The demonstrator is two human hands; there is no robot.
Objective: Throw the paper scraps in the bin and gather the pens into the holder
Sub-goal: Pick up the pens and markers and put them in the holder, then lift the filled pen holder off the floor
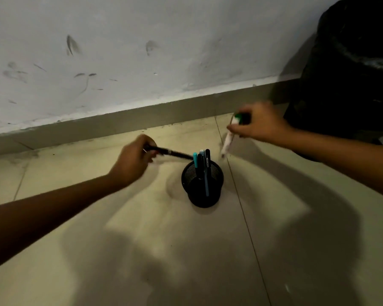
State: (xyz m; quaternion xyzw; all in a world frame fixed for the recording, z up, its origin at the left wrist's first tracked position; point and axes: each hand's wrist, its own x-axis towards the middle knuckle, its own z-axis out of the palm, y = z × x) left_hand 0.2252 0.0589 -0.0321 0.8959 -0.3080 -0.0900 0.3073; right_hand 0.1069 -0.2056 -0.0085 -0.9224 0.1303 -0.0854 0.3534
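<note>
Nearest you, the floor [186, 250] is bare tile under your own shadow; no paper scraps show on it, so that half of the task looks done or sits out of view

Next comes the holder [202, 187], a black mesh cup standing upright on the tile just left of a grout line. Several pens [201, 161] already stand in it, a teal cap and a light blue barrel among them; the exact count is hard to tell, since the dark ones merge

Your left hand [132, 161] is closed round a black pen [170, 152], held nearly level with its far end pointing at the holder's mouth and almost touching the standing pens. You hold it that way, I judge, to feed it in tip first. Something pale beneath it is smeared; it may be a second pen

Your right hand [259, 124] pinches a white marker [227, 143] by its green-capped top, so it hangs down and slightly left, just beyond the holder's right rim, ready to drop in. Motion blur hides its lower end and your fingertips

Farthest, in the right corner by the wall [142, 51], the bin [354, 69] stands in a black liner, cut off by the frame; its inside is not visible
</note>
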